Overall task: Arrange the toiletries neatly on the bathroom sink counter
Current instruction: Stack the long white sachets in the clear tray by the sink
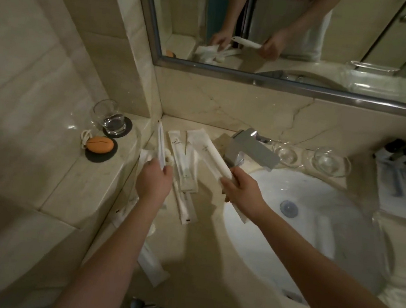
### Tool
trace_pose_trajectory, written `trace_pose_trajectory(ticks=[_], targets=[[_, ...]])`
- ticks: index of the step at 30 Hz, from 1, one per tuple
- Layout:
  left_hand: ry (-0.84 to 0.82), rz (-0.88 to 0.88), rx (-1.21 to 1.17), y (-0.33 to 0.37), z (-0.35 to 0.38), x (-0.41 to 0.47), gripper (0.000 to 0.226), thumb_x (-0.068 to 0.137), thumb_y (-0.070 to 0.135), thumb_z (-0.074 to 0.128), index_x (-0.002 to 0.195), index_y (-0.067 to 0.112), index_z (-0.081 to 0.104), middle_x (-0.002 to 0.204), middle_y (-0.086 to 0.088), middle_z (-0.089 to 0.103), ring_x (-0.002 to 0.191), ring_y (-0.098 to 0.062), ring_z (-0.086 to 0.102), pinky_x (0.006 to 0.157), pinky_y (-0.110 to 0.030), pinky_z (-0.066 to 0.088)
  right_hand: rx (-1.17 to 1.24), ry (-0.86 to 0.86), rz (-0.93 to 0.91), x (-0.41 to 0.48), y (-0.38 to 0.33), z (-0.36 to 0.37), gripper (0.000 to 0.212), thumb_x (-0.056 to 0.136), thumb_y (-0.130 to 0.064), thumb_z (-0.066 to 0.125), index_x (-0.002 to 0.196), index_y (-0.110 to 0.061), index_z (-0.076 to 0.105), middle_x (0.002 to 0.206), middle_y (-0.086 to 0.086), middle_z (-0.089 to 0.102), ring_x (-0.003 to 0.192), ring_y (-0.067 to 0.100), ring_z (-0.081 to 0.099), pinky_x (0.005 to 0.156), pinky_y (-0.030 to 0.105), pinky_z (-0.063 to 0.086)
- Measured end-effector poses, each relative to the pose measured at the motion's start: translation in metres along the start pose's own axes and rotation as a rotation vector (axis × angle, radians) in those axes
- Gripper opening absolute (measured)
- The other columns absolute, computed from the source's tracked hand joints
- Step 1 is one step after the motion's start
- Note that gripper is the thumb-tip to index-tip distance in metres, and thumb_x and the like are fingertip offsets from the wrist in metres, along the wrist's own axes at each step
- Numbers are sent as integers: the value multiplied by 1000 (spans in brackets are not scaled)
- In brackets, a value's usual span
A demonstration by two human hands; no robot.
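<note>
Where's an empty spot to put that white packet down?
Bare counter lies near you, between the sink basin and the packets. The side ledge before the orange oval object is free too. Crowded: left of the faucet.

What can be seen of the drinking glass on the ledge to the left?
The glass is a short, clear tumbler with a thick base. It stands upright on a dark round coaster on the raised stone ledge left of the sink, near the wall corner. Only the coaster touches it. Whether it holds water cannot be told.
</note>
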State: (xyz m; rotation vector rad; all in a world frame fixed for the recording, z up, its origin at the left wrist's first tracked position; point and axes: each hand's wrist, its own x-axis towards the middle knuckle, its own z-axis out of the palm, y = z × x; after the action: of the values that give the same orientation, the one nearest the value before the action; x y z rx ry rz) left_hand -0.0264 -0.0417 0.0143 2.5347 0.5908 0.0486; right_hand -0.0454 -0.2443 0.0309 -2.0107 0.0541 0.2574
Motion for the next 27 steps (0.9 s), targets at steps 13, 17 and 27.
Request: trace_pose_trajectory(ticks=[13,17,27], targets=[[-248,187,-476,140,56,-132,12,90,12,44,97,3,49,88,-16,62,67,-20,58,53,-23,41,140,177,50,-85,70,-145,19,94,-22,51,82,-11,60,65,4,57,53,13,50,51,19,43],[-429,246,-493,185,86,-168,6,89,10,43,94,7,40,84,-15,50,65,-21,48,54,-24,38,289,300,172,-108,103,-182,14,90,-16,51,88,-5,60,64,0,63,53,12,55,52,25,44],[-797,268,-484,238,152,-245,20,80,32,72,77,21,56,72,9,57,68,-9,56,51,-6,41,668,580,161,-137,158,-238,21,99,-21,41,110,-7,52,92,11,71,81,19,70,66,28,54]])
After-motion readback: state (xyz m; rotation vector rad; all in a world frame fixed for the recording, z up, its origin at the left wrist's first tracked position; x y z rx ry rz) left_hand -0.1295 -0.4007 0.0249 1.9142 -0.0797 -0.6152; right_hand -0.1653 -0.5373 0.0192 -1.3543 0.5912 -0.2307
